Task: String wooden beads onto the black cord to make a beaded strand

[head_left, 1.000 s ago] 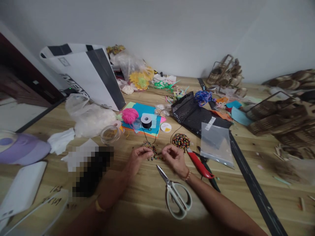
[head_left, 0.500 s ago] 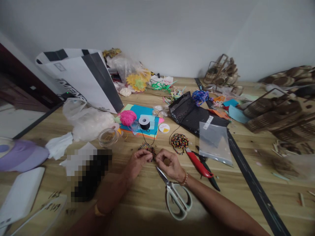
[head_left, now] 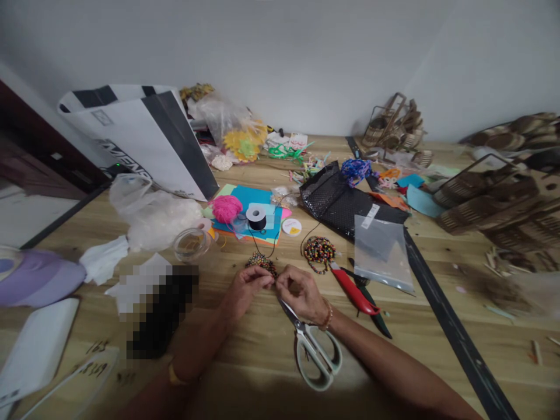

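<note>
Thumb and fingers of my left hand are closed in a pinch just in front of a pile of small multicoloured beads. My right hand pinches close beside it, the fingertips nearly touching. What the two pinches hold is too small to make out. Thin black cord runs from a spool down to the bead pile. A coil of strung beads lies beyond my right hand. Scissors with pale handles lie below that hand, blade tips partly under it.
To the right lie a red-handled tool, a clear zip bag and a black bubble mailer. Pink yarn rests on coloured paper. A white paper bag stands at the back left; small woven baskets are at right.
My left fingertips have shifted slightly right, closer to my right fingertips. Both hands stay pinched at the bead pile; the things on the table lie as before.
</note>
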The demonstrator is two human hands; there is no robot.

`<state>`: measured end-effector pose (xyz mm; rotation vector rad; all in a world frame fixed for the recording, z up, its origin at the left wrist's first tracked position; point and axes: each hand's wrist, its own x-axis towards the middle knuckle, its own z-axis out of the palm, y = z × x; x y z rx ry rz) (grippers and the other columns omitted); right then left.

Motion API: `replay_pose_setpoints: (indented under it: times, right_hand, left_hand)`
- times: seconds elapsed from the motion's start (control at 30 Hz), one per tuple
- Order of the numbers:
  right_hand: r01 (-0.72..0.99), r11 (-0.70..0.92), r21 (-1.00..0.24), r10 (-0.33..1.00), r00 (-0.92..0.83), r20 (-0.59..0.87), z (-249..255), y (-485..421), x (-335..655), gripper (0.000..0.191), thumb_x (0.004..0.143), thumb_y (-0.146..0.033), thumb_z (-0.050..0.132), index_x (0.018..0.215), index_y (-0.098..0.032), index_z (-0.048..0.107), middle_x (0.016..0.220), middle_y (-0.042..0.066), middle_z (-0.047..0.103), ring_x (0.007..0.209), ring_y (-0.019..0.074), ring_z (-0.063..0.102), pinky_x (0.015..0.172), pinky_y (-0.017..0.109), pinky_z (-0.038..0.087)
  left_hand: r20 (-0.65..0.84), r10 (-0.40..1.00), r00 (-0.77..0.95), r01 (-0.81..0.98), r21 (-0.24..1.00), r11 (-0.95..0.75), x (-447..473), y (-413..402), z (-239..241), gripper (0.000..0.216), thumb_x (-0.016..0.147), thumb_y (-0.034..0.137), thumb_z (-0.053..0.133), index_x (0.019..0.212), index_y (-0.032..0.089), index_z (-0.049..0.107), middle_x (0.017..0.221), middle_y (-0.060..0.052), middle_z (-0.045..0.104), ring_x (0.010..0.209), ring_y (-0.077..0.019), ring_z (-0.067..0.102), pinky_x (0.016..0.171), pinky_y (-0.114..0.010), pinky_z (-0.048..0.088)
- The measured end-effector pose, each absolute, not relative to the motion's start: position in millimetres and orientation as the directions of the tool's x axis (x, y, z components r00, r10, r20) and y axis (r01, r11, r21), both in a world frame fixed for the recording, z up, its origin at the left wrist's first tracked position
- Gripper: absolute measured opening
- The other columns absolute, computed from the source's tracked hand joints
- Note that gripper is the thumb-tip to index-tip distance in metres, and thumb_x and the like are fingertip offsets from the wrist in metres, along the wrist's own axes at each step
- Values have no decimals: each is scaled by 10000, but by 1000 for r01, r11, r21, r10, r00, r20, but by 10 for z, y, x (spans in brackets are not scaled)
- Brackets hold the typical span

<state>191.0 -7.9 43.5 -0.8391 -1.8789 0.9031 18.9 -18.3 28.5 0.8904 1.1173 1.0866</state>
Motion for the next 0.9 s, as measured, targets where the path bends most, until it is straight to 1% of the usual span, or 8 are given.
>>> replay_pose_setpoints:
  times: [0.3,0.77,0.9]
  right_hand:
    - [192,515,-835,817,-405,410,413,-79,1912,123,816,-188,534,694,-189,541,631,3,550,575,122,506,551,233,398]
    - [207,514,-832,820,-403,407,394,-69,1910,131,821,-192,538,691,-181,547,628,7,558,572,119,508,546,226,401]
    - [198,528,-826,813,-398,425,397,-68,1899,136,826,-196,541,694,-169,563,624,10,575,571,116,521,550,220,407]
  left_hand:
    - [-236,968,83,-185,951,247,199,-189,324,138,633,274,738,649,150,679,596,11,627,596,-121,537,637,-246,411]
    - [-250,965,80,-150,954,260,202,-184,339,123,613,248,744,653,148,686,584,15,630,589,-119,539,635,-243,404]
    - [-257,963,83,-148,952,267,198,-190,344,114,608,234,740,654,147,685,587,20,633,592,-115,535,629,-233,399]
